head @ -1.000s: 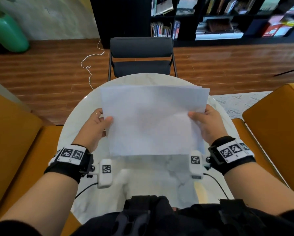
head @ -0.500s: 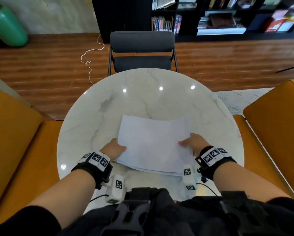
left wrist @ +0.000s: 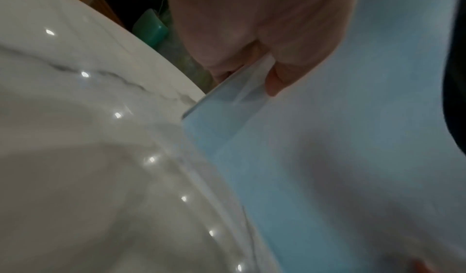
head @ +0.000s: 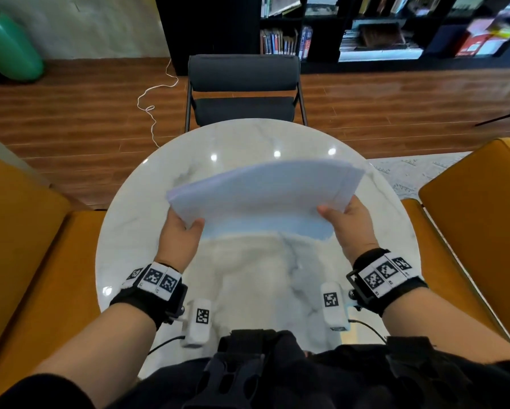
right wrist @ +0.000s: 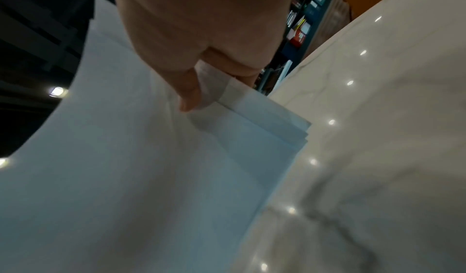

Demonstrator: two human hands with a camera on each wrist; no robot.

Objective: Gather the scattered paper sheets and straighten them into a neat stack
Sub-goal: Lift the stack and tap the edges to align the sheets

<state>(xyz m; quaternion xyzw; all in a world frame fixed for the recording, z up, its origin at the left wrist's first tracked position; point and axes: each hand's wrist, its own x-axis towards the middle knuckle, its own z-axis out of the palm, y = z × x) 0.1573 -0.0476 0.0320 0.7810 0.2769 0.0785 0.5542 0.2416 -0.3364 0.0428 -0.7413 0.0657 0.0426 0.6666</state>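
Observation:
A stack of white paper sheets (head: 265, 196) hangs above the round marble table (head: 248, 290), bowed upward in the middle and tilted away from me. My left hand (head: 183, 231) pinches its near left corner, thumb on top. My right hand (head: 345, 222) pinches the near right edge the same way. In the left wrist view the thumb and fingers of the left hand (left wrist: 254, 72) clamp the paper (left wrist: 340, 157) at its edge. In the right wrist view the right hand (right wrist: 201, 86) grips the stack (right wrist: 141, 177), whose sheet edges sit slightly stepped at the corner.
A dark grey chair (head: 243, 90) stands at the table's far side. Mustard-yellow armchairs (head: 20, 249) flank the table left and right (head: 478, 219). A green vase (head: 8, 45) and a white cable (head: 153, 98) lie on the wooden floor; bookshelves (head: 366, 28) line the back.
A second ago the stack stood upright; half a second ago it lay low near the table's front edge. Now both hands have lifted it again and it is tilted and bowed.

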